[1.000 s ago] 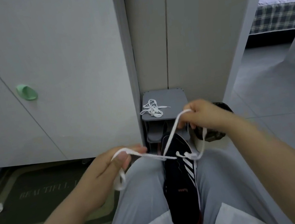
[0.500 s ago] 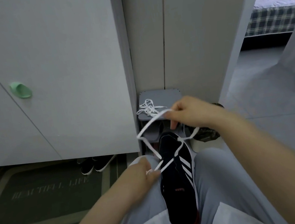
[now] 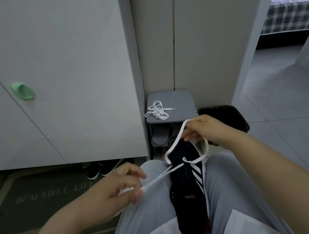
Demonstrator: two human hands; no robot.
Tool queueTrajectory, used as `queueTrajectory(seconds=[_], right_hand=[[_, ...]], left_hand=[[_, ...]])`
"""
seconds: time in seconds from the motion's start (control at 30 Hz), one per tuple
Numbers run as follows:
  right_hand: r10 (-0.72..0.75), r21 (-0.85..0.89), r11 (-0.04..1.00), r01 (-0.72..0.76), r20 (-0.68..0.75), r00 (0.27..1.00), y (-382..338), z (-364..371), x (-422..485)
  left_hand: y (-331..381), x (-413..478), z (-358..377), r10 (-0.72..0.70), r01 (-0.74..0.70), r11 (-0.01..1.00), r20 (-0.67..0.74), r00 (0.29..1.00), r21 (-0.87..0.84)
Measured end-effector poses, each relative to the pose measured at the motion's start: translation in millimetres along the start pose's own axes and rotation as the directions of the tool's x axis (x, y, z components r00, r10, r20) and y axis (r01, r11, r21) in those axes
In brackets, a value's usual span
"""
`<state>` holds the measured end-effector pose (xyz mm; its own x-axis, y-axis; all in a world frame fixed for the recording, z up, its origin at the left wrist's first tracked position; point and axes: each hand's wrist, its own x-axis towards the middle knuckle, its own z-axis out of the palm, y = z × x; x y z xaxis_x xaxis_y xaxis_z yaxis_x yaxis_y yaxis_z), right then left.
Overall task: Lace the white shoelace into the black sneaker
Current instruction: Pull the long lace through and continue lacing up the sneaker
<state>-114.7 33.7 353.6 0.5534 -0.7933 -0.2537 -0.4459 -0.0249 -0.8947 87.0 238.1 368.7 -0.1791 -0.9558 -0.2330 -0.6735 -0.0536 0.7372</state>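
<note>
Here, white shoelace between left hand, right hand

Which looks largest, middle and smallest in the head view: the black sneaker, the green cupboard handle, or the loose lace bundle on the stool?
1. black sneaker, nearest the camera
2. loose lace bundle
3. green cupboard handle, only slightly smaller; unsure

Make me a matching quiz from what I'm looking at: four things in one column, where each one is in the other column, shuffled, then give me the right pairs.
Column one:
1. black sneaker
2. white shoelace
3. spare lace
4. green handle

Column two:
A. held by the left hand and the right hand
B. on the cabinet door
C. between the legs
D. on top of the grey rack

Pairs: 1-C, 2-A, 3-D, 4-B.
</note>
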Motion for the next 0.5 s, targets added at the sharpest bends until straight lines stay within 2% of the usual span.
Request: queueTrajectory(seconds=[0.1, 0.17, 0.23, 0.3, 0.37, 0.43, 0.5], right_hand=[[-0.082, 0.189, 0.977, 0.096, -0.081, 0.993, -19.4, -6.9, -8.7], [-0.157, 0.167, 0.971, 0.17, -0.088, 0.984, -31.0, -8.9, -15.0], [-0.2, 0.133, 0.969, 0.208, -0.071, 0.977, -36.1, -6.3, -18.8], [-0.216, 0.077, 0.972, 0.222, -0.077, 0.973, -37.8, -3.2, -19.4], [-0.215, 0.02, 0.975, 0.22, -0.139, 0.967, -36.7, -3.4, -17.0], [-0.195, -0.003, 0.98, 0.199, -0.213, 0.958, -36.1, -6.8, -14.9], [-0.176, -0.013, 0.984, 0.178, -0.22, 0.959, -37.0, -10.4, -15.5]], left_hand=[[7.6, 4.9, 6.3, 0.059, -0.079, 0.974, -0.099, 0.993, -0.213], [13.2, 12.1, 17.3, 0.059, -0.098, 0.955, -0.145, 0.988, -0.278], [18.3, 21.8, 27.9, 0.057, -0.098, 0.936, -0.129, 0.99, -0.339], [17.2, 31.5, 37.4, 0.025, -0.069, 0.947, -0.143, 0.989, -0.315], [9.5, 41.8, 44.9, -0.041, -0.002, 0.977, -0.198, 0.979, -0.212], [0.1, 50.7, 52.2, -0.102, 0.066, 0.987, -0.251, 0.963, -0.147], [-4.1, 57.0, 55.5, -0.142, 0.109, 0.986, -0.293, 0.945, -0.125]])
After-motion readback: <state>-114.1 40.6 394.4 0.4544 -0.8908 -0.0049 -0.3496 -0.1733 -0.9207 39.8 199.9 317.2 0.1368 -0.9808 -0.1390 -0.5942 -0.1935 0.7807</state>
